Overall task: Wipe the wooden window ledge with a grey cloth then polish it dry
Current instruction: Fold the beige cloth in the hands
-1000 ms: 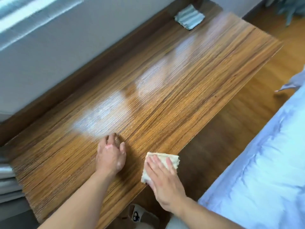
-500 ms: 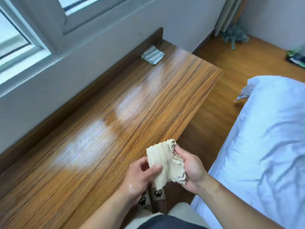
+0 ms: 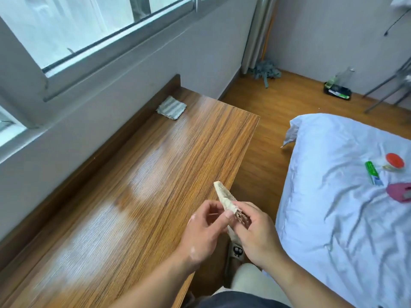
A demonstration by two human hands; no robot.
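Gleaming below window (image 3: 66, 25), wooden ledge (image 3: 155, 174) flanks bed (image 3: 333, 207).

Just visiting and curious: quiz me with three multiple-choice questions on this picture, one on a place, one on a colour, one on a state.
1. Where is the grey cloth? A far end of the ledge; B the bed; C the floor.
2. The held cloth is: A red; B blue; C beige.
3. The held cloth is: A flat on the ledge; B gripped by left hand and right hand; C on the bed.
Answers: A, it lies at the ledge's far corner; C, its weave is pale beige; B, both hands pinch it in the air.
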